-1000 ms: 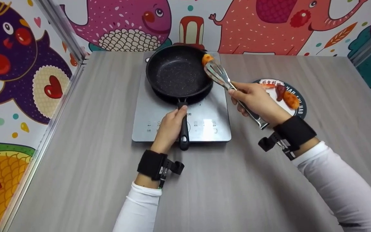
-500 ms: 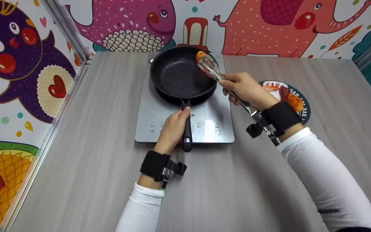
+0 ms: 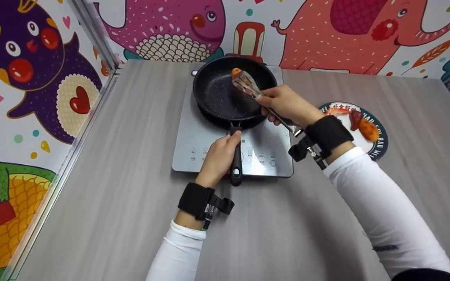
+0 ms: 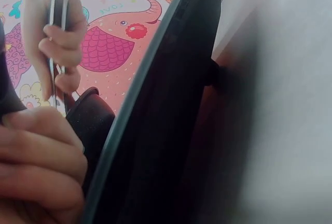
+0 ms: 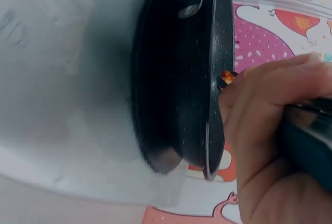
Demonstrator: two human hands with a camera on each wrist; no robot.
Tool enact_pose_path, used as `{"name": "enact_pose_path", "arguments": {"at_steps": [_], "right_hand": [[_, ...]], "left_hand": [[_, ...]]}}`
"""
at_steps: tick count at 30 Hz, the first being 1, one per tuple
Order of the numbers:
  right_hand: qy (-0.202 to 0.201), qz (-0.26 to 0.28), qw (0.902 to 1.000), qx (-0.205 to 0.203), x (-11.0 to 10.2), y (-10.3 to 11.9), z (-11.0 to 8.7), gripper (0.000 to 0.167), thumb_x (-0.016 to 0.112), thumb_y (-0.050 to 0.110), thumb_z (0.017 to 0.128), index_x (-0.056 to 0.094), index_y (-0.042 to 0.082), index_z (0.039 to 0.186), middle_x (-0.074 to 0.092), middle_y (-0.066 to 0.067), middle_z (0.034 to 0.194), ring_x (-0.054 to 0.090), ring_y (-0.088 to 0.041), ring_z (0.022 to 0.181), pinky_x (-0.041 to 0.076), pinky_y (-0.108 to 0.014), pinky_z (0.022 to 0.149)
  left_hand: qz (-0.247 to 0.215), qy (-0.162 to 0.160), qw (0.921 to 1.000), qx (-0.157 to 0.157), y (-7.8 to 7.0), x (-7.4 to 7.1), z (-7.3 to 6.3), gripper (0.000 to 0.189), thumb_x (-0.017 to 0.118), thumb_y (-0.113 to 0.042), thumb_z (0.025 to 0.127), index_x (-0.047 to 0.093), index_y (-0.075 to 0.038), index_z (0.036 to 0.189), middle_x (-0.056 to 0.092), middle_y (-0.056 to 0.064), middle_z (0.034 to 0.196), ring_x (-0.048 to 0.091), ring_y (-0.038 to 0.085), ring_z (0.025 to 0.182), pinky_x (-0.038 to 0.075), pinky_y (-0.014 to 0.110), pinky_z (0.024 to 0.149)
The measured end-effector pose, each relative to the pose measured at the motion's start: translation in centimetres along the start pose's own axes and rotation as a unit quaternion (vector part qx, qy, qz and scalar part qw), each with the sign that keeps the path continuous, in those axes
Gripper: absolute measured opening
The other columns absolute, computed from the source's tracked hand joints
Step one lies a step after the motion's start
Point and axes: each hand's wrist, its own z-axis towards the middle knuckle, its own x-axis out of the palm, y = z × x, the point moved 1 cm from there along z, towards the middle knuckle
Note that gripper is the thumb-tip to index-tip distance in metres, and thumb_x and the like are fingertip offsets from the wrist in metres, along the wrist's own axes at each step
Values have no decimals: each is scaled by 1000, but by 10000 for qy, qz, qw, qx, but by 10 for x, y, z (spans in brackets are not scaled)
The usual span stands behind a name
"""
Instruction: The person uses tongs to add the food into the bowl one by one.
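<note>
Over the frying pan [image 3: 216,93]: an orange food piece [image 3: 236,71] is sitting at the tip of the metal tongs [image 3: 246,83]; the views are not showing whether it is touching the pan.
Right hand [image 3: 285,102]: its thumb and fingers are curling round the tongs, clamped on the metal, with the grip slanting down towards the pan's far side.
Left hand [image 3: 220,154]: it is gripping the black pan handle [image 3: 235,166], fingers wrapped round it, the thumb lying along the top.
Cooker: a silver induction cooker [image 3: 189,130] is lying beneath the pan, and the handle is reaching past its near edge.
Plate: well to the right of the cooker, a dark-rimmed plate [image 3: 382,136] is holding a larger orange piece [image 3: 368,130], a dark red piece [image 3: 355,119] and a red-and-white piece [image 3: 337,112].
Wrists: black bands are circling both, just above white sleeves.
Table: a grey wood-grain top [image 3: 131,164] is bearing the cooker and plate.
Wall: a pink elephant [image 3: 326,39] is standing among other painted animals.
</note>
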Motion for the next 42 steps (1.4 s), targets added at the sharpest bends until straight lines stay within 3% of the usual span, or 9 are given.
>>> {"name": "enact_pose_path", "arguments": {"at_steps": [6,12,19,30,42], "right_hand": [[269,-347,9990,25,10,10,11,28,45,23,94,57,-2,100,52,-8,71,47,-11,46,43,-25,44],[246,-619,9978,-66,18,17,21,30,46,24,94,58,-4,90,52,-5,64,48,-12,46,44,-26,46],[264,-776,9966,-13,26,20,31,30,46,24,94,59,-3,94,51,-4,59,48,-12,44,44,-26,45],[195,-1292,9914,113,35,30,37,29,50,27,92,59,0,95,56,-6,67,50,-11,47,46,-27,48],[374,-1788,9827,293,35,36,38,28,52,30,90,58,4,94,57,-6,67,48,-10,44,41,-26,42]], "left_hand": [[10,-40,10000,8,-1,1,0,44,38,-52,89,44,-15,66,41,1,61,43,18,58,35,30,56],[11,-52,10000,54,1,1,0,43,39,-51,89,45,-16,65,38,-1,61,41,17,57,33,30,56],[-21,-12,10000,28,2,2,0,43,39,-51,89,44,-16,64,40,-1,60,41,17,56,34,30,55],[229,-93,9997,62,0,1,0,44,37,-52,89,49,-16,67,44,0,64,46,16,63,36,30,60],[136,-113,9998,28,1,0,0,47,38,-55,88,42,-16,63,38,-1,60,42,16,58,34,29,56]]}}
